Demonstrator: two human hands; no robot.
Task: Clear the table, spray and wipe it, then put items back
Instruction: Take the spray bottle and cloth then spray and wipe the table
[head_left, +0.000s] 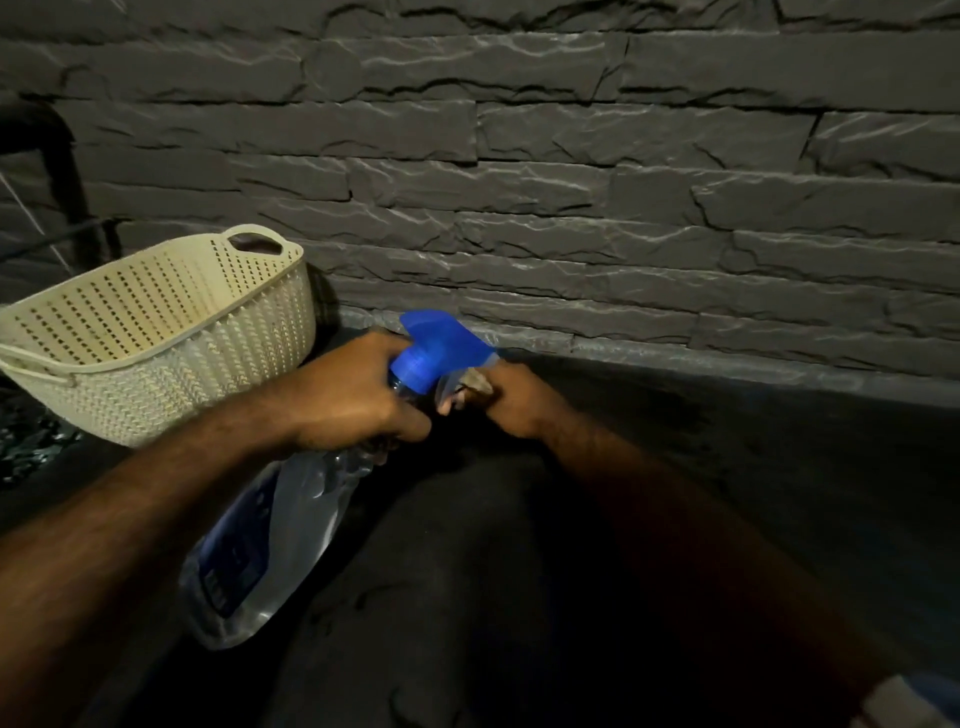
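- Left hand (358, 395) grips the spray bottle (291, 525) at its neck, the body slanting back under the wrist
- Right hand (511, 400), fingers curled, meets the bottle's blue head; its hold cannot be told
- Cream basket (156, 332) just left of the left hand

1. Spray bottle (291, 519): the head is bright blue. The body is clear and colourless. The label on the body is dark blue with pale print, too blurred to read.
2. Basket (156, 332): cream throughout. The inner wall shows regular rows of small dark perforations. The outer wall carries a raised, knit-like weave pattern in the same cream.
3. Wall (571, 182): dark grey, in a stacked-stone pattern of long, uneven courses with pale highlights along the ridges.
4. Table (779, 493): dark grey to black, faintly mottled, with a darker patch near the back edge.
5. Strip (727, 358) along the table's back edge: lighter grey.
6. Post (62, 171): black.
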